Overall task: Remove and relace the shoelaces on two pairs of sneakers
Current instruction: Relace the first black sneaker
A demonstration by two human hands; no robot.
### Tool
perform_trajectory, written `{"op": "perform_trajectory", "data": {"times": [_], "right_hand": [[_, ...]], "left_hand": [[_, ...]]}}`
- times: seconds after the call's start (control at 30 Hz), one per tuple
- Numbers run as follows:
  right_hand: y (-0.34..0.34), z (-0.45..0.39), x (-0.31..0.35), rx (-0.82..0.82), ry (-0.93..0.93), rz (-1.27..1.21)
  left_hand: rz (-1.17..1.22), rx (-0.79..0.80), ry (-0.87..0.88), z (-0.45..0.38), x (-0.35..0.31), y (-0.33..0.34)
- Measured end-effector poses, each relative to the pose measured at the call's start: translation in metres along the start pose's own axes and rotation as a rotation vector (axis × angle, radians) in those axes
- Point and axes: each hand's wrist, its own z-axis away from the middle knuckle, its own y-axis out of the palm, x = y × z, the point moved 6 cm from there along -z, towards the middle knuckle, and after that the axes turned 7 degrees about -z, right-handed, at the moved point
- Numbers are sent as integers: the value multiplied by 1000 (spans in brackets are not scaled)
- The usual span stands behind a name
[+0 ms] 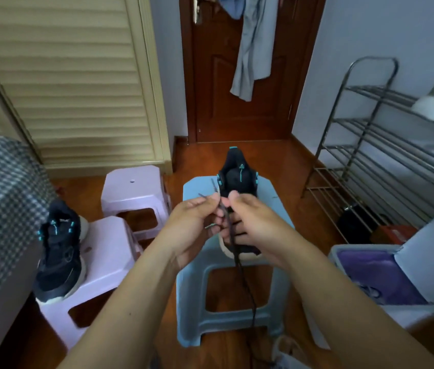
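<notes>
Dark flat shoelace (237,251) runs lengthwise toward the person: tips poke up and away just past the knuckles, the rest passes between both hands, then hangs over the near edge of the light-blue plastic stool (277,206) down to the wood floor (285,161). Left hand (191,225) pinches the lace near its upper end w/ thumb + forefinger; right hand (250,222) has fingers curled round the lace just beside it, knuckles nearly touching the left. Directly beyond and under the hands sits the black sneaker with teal accents (237,171), toe toward the person, heel + tongue pointing to the door, long axis in line w/ the stool. Eyelets nearest the toe are hidden by the hands, so can't tell how many are threaded. Both hands about equally near the shoe; left holds the tips, so prob. it leads the threading. Room: stool top is narrow either side of the shoe, open floor beyond. Matching black sneaker (61,251) sits well apart to the left on a pale lilac plastic stool (109,251).
</notes>
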Motion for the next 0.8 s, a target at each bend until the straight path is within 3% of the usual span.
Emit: {"op": "perform_trajectory", "data": {"times": [0.17, 0.27, 0.37, 0.47, 0.53, 0.63, 0.7, 0.8], "right_hand": [[3, 0, -12, 77, -103, -119], [7, -2, -15, -58, -142, -207], [10, 1, -13, -143, -161, -209], [-37, 1, -9, -466, -175, -239], [-75, -1, -22, -645, -77, -225], [-72, -16, -53, -477, 139, -237], [-64, -26, -63, -423, 135, -177], [-45, -36, -58, -291, 77, -161]], "left_hand": [[-294, 95, 58, 14, -3, -2], [-444, 49, 126, 19, -6, -7], [-427, 27, 88, 25, -2, -7], [-481, -178, 56, 20, 6, -15], [-528, -310, -26, 15, 18, -21], [-455, -259, -96, 11, 37, -2], [-494, -244, -49, 8, 32, 5], [-457, -373, -23, -3, 23, -23]]}}
